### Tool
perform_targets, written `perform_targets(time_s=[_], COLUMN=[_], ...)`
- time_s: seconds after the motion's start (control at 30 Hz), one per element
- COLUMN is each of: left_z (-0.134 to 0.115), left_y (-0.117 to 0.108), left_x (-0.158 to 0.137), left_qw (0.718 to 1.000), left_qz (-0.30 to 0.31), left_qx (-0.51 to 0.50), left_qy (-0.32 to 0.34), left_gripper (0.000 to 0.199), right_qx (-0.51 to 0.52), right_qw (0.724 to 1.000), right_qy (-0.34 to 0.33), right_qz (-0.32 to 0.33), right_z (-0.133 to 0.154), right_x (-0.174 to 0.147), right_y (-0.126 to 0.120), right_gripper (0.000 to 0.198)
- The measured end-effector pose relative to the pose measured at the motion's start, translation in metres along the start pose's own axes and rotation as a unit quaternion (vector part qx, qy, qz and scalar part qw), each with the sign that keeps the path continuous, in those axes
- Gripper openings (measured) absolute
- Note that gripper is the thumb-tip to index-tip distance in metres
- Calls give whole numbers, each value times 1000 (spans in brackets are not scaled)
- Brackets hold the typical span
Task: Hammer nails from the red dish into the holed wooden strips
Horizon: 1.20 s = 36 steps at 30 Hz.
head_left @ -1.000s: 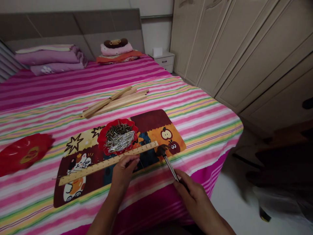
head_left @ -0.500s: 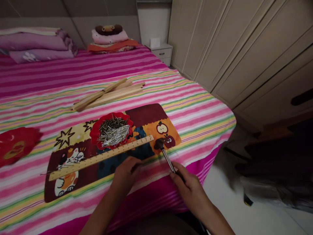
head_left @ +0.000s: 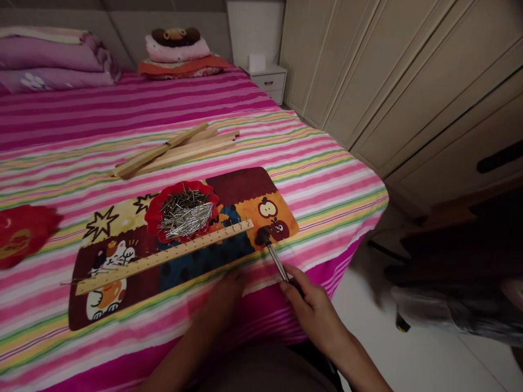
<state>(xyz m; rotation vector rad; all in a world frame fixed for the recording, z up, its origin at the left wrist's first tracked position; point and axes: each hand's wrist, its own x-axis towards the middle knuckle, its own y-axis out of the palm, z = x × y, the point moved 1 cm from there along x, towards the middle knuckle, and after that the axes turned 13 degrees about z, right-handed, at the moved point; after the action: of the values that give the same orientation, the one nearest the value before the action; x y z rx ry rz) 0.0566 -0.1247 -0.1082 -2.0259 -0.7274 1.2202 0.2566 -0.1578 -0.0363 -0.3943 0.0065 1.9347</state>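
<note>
In my right hand (head_left: 312,302) is a hammer (head_left: 277,261), gripped by its dark handle, its dark head lying over the mat's right end. My left hand (head_left: 226,294) is smeared by motion at the mat's near edge, so its fingers cannot be made out. Between the hammer head and the mat's left end stretches a wooden strip (head_left: 163,256) with a row of nails standing in it. Behind the strip, a red scalloped dish (head_left: 152,218) holds many loose nails (head_left: 186,212), some dark and some silvery. Strip and dish rest on the patterned mat (head_left: 241,182).
Several wooden strips (head_left: 175,152) lie piled behind the mat on the striped bed cover (head_left: 327,188). Another red scalloped piece (head_left: 26,234) is at far left. Folded bedding (head_left: 53,60) is stacked at the back. A wardrobe (head_left: 347,71) stands along the right.
My left hand has moved slightly right and down, and is now blurred. My right hand still holds the hammer in about the same place. The whole view has shifted a little.
</note>
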Motion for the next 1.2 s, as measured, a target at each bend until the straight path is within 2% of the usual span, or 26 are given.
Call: perform_targets(time_s=[0.1,0.2,0.23,0.3,0.4,0.5,0.57,0.63,0.73,0.87,1.07,1.2], left_z=[2,2,2,1,0,-1,-2,-4,-7,-2,15,20], left_y=[-6,-16,-19,-25,-32,-38,-44,-50,-58,-69,-83,-79], left_x=[-4,-11,-14,-19,-26,-31,-34,-37,-40,-37,-21,-10], left_qw=[997,967,944,879,787,747,741,746,770,804,794,794], left_qz=[-35,-36,-32,-23,-24,-38,-57,-82,-130,-224,-365,-392], left_qx=[-73,-249,-327,-476,-616,-664,-669,-660,-624,-551,-484,-457], left_qy=[12,23,20,13,15,16,0,-20,-31,-29,-50,-82], left_gripper=[24,15,15,19,25,24,24,25,23,24,33,35], right_qx=[-5,-10,-10,-9,-12,-12,-4,2,3,13,23,27], right_qw=[1000,1000,1000,1000,1000,1000,1000,1000,999,999,999,999], right_qy=[-2,-8,-10,-14,-9,-4,-4,-1,0,7,16,20], right_qz=[2,1,0,0,-10,-21,-26,-29,-34,-33,-16,-8], right_z=[1,1,1,1,1,2,4,6,8,9,3,1], right_x=[0,1,1,1,2,2,2,1,0,0,0,1], right_y=[0,-1,-1,-1,-1,-1,-1,0,0,1,1,1], right_gripper=[33,32,32,32,34,36,38,38,40,39,38,38])
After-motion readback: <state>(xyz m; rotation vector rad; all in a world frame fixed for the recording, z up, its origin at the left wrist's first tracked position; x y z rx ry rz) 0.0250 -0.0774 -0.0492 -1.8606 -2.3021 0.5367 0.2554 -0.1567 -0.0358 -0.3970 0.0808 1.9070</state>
